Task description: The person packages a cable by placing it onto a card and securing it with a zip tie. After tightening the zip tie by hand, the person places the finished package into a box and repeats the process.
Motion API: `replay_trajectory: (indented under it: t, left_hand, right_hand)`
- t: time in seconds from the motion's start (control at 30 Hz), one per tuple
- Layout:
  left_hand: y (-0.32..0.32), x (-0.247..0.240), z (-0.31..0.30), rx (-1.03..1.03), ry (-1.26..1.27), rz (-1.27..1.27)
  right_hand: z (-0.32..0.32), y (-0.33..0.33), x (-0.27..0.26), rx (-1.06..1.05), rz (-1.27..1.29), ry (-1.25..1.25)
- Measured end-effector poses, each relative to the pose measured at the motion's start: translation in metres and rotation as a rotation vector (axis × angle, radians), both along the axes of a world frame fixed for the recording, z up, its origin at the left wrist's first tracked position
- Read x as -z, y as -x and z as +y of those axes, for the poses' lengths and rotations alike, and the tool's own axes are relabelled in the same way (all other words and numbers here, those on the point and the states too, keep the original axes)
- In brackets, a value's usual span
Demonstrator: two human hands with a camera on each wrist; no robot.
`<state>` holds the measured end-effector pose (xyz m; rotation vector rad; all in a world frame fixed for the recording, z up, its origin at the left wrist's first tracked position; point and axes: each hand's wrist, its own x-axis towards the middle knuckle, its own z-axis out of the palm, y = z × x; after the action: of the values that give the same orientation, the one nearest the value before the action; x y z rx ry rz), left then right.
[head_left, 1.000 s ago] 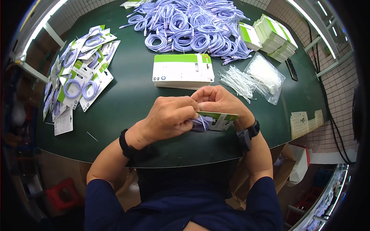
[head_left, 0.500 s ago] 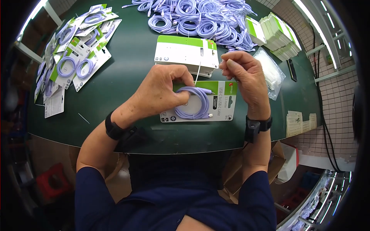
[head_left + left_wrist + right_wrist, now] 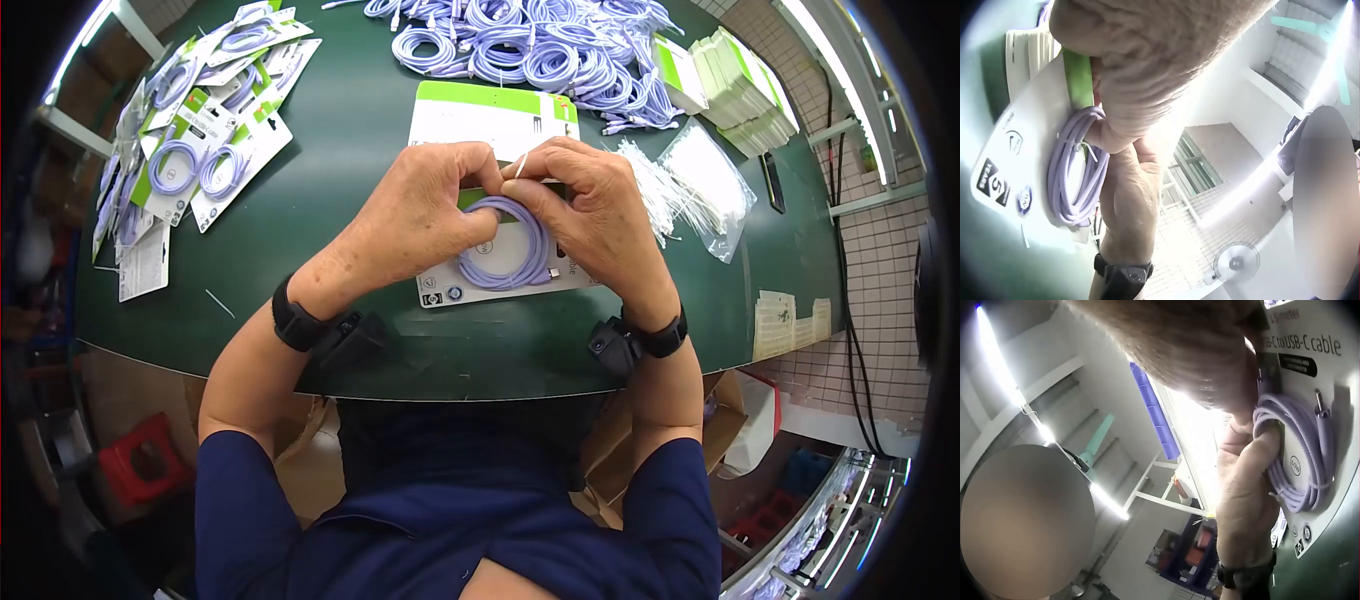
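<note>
A coiled lilac USB-C cable [image 3: 543,240] lies against a white and green backing card [image 3: 436,289], its printed face upward in the head view. My left hand [image 3: 425,210] grips card and coil at the upper left, the thumb pressing inside the loop. At the card's top edge, my right hand [image 3: 595,205] pinches a thin white cable tie [image 3: 521,165] between thumb and forefinger, its fingertips right by the left forefinger. In the left wrist view, another white tie [image 3: 1075,144] wraps the coil [image 3: 1060,181]. The right wrist view shows a metal plug [image 3: 1319,403] on the cable.
Behind the hands stands a stack of blank-faced cards [image 3: 450,115]. A heap of coiled cables [image 3: 550,60] lies at the back, carded cables [image 3: 175,165] at left. Loose ties [image 3: 650,195], a plastic bag [image 3: 710,180], card stacks [image 3: 735,90] and a black phone-like object [image 3: 772,183] lie right.
The card was tilted up between both hands, then came down face up with the tie standing from its top edge. My right hand drew away right, then came back to pinch the tie.
</note>
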<state>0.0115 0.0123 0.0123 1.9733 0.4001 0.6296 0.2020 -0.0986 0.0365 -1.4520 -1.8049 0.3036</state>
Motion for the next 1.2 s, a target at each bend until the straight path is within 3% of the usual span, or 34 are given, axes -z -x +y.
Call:
replay_trajectory:
  t: [0.2,0.57,1.2]
  left_hand:
    - [-0.003,0.018,-0.001,0.014,0.051,0.045]
    - [-0.001,0.016,-0.005,-0.001,0.125,0.07]
    - [-0.006,0.027,-0.005,0.044,0.237,0.004]
  right_hand:
    - [-0.001,0.004,0.026,0.069,0.049,-0.009]
    - [0.001,0.007,0.034,0.077,-0.145,-0.257]
    - [0.001,0.011,0.039,0.17,-0.107,-0.285]
